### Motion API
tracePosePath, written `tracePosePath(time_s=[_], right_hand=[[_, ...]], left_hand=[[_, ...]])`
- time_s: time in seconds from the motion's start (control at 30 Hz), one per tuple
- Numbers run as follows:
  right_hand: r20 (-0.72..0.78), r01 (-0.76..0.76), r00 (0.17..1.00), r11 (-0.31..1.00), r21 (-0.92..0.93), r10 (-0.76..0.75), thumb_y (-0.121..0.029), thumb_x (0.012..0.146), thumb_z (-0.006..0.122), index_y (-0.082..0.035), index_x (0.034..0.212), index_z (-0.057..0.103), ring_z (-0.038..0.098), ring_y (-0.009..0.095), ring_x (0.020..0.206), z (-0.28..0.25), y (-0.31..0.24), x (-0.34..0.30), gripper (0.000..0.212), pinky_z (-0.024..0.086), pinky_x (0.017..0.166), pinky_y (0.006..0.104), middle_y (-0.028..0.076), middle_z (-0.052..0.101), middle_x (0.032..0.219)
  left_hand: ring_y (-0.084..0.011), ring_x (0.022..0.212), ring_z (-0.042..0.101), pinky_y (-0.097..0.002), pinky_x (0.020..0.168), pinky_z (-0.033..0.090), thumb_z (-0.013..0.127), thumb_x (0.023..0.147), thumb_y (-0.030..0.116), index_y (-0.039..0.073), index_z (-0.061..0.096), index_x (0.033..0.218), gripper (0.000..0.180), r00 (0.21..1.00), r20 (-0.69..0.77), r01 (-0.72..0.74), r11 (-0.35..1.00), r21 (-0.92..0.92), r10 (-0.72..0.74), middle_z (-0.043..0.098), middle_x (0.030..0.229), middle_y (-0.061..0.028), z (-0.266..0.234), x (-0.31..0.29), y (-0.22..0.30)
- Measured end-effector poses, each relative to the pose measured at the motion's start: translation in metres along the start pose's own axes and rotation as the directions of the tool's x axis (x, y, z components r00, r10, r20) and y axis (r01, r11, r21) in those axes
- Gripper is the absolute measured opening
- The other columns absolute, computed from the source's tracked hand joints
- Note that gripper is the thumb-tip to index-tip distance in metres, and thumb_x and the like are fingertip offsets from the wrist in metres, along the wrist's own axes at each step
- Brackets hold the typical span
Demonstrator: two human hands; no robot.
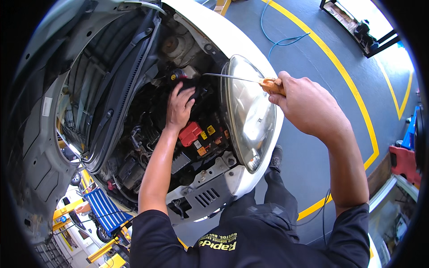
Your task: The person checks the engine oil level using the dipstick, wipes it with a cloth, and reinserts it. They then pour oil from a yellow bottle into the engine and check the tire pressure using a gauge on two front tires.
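My right hand [304,100] is closed round the orange handle of a long screwdriver [234,77]. Its thin metal shaft points left, over the headlight [250,114], and its tip is near dark parts in the engine bay. My left hand [179,109] reaches into the bay with fingers stretched out and apart. Those fingers lie over or against a black part [191,84], beside a round black cap with a yellow mark [175,76]; whether they press on it I cannot tell. Nearer me sits a red plastic cover [190,134].
The raised hood [35,147] of the white car fills the left, beside the windshield and a wiper arm [129,47]. A blue hose [286,41] lies on the grey floor with yellow lines. A black-framed rack [357,29] stands at upper right, a red object [404,163] at far right.
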State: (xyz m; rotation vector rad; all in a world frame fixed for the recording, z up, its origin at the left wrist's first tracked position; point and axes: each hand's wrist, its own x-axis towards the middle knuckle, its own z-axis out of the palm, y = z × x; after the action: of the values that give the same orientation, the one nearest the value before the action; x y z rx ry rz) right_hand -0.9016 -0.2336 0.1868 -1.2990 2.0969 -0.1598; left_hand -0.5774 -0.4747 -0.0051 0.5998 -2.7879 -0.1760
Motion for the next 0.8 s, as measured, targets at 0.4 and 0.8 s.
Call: tracePosePath(time_s=[0.4, 0.8], right_hand=[[0.108, 0.169, 0.983, 0.963, -0.209, -0.149, -0.026, 0.105, 0.055, 0.0, 0.11, 0.065, 0.074, 0.034, 0.079, -0.01, -0.011, -0.024, 0.028, 0.058, 0.073, 0.0461, 0.017, 0.073, 0.083], [0.163, 0.227, 0.968, 0.938, -0.261, -0.189, -0.034, 0.105, 0.058, -0.003, 0.113, 0.067, 0.074, 0.033, 0.087, -0.013, -0.045, -0.01, 0.033, 0.057, 0.079, 0.0458, 0.016, 0.074, 0.088]], left_hand=[[-0.0384, 0.139, 0.051, -0.0434, 0.117, 0.039, 0.044, 0.111, 0.028, -0.003, 0.055, 0.143, 0.046, 0.678, -0.229, 0.577, 0.699, -0.423, -0.698, 0.056, 0.149, -0.023, 0.037, -0.012, 0.06], [-0.038, 0.122, 0.063, -0.0432, 0.106, 0.047, 0.046, 0.11, 0.033, -0.005, 0.061, 0.134, 0.047, 0.518, -0.151, 0.599, 0.483, -0.639, -0.842, 0.067, 0.132, -0.0243, 0.039, -0.034, 0.062]])
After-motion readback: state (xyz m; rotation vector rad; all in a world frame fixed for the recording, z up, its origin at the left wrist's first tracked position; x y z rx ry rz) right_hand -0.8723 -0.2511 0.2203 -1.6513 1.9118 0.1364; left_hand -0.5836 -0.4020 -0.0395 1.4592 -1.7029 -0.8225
